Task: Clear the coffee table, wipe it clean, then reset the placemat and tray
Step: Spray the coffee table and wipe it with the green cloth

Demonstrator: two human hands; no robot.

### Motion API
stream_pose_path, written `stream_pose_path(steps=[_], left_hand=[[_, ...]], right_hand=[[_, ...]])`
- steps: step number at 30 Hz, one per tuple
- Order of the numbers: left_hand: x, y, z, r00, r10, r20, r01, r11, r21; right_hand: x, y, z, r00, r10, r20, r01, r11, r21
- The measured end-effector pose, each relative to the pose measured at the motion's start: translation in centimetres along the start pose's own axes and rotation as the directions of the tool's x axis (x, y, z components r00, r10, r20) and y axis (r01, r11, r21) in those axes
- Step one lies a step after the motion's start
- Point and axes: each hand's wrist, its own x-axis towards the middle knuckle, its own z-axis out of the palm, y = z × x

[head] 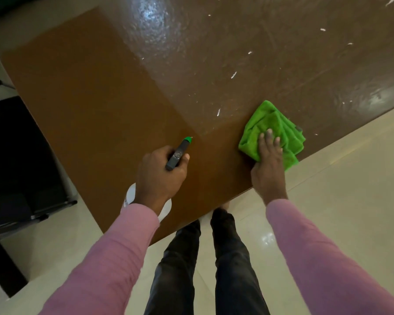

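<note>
The brown coffee table (82, 92) fills the upper view; its right half looks wet and glossy with white specks scattered on it. My left hand (162, 171) grips a spray bottle (178, 155) with a grey head and green nozzle, pointing at the tabletop; the white bottle body shows below my wrist. My right hand (268, 160) presses with straight fingers on a crumpled green cloth (273, 130) near the table's front edge.
A black piece of furniture (16, 169) stands to the left of the table. Cream tiled floor (341, 178) lies to the right and below. My legs in dark trousers (214, 264) stand close to the table's near corner.
</note>
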Motion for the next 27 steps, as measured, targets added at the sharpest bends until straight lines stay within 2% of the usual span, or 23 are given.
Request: stream_pose_path(steps=[4, 6, 8, 10, 13, 15, 17, 19, 22, 27], left_hand=[[1.5, 0.8, 0.0, 0.993, 0.091, -0.073, -0.083, 0.991, 0.103], [2.3, 1.4, -0.3, 0.991, 0.118, -0.061, -0.107, 0.982, 0.157], [3.0, 1.7, -0.6, 0.989, 0.143, -0.02, -0.138, 0.977, 0.163], [3.4, 1.4, -0.9, 0.988, 0.156, -0.004, -0.154, 0.977, 0.147], [3.5, 0.3, -1.3, 0.993, 0.12, 0.021, -0.121, 0.989, 0.09], [3.3, -0.3, -1.5, 0.992, 0.123, -0.003, -0.122, 0.988, 0.094], [2.9, -0.6, -1.7, 0.99, 0.132, -0.048, -0.128, 0.99, 0.064], [2.7, -0.9, -2.0, 0.989, 0.129, -0.073, -0.129, 0.992, 0.004], [2.5, -1.1, -2.4, 0.984, 0.149, -0.1, -0.154, 0.987, -0.051], [2.9, -1.2, -2.8, 0.972, 0.182, -0.15, -0.192, 0.98, -0.053]], right_hand=[[-6.4, -3.8, 3.8, 0.977, -0.178, 0.113, 0.179, 0.984, 0.0], [-9.6, -5.5, 5.8, 0.931, -0.324, 0.169, 0.336, 0.941, -0.047], [-10.8, -5.9, 6.6, 0.902, -0.38, 0.206, 0.402, 0.913, -0.075], [-8.4, -5.1, 5.7, 0.934, -0.321, 0.155, 0.34, 0.932, -0.122], [-1.2, -2.4, 2.3, 0.998, -0.066, 0.011, 0.067, 0.985, -0.16], [4.1, -1.0, -0.7, 0.997, 0.079, 0.016, -0.077, 0.99, -0.121], [7.2, -0.9, -2.3, 0.993, 0.111, 0.028, -0.109, 0.99, -0.088], [7.2, -2.5, -1.7, 0.998, 0.057, 0.024, -0.055, 0.996, -0.076], [3.2, -6.5, 1.3, 0.99, -0.13, 0.062, 0.134, 0.988, -0.077], [-2.2, -10.1, 5.3, 0.913, -0.376, 0.155, 0.392, 0.916, -0.087]])
